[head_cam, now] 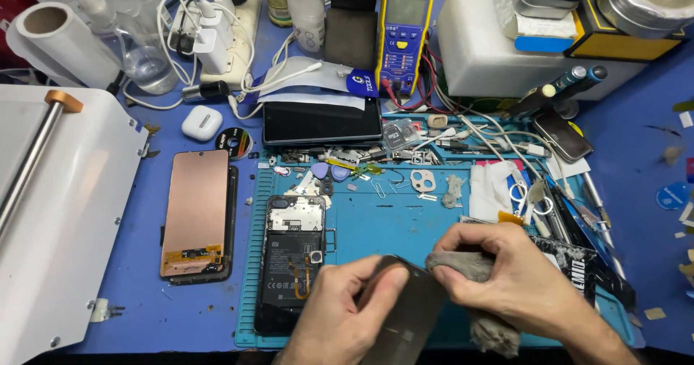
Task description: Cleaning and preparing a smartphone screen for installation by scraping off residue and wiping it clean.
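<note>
- The left hand (336, 314) pinches a dark, glossy phone back cover (405, 314) at the desk's near edge, thumb pressed flat on its smooth top face, fingers curled under its left side.
- The right hand (517, 275) is closed around a crumpled grey cloth (463, 265), fingertips pressing the fuzzy wad onto the cover's upper right corner; a loose tail of the cloth hangs below the palm.
- Both hands hover over a teal rubber mat (405, 224) that covers the middle of the blue desk (144, 307).
- Just left of the left hand, on the mat's left part, lies an opened phone (289, 264), a black rectangle with its back off, showing a metal shield, battery and an orange flex strip.
- Further left, off the mat, lies a phone screen (195, 217) face down, its back a flat coppery pink sheet.
- Along the mat's far edge sit small screws, plastic picks and a paper clip, with a dark flat tablet (322, 121) just beyond.
- A yellow-rimmed meter (403, 40) stands at the desk's far edge.
- A white rounded machine (65, 213) with a metal rod fills the left edge.
</note>
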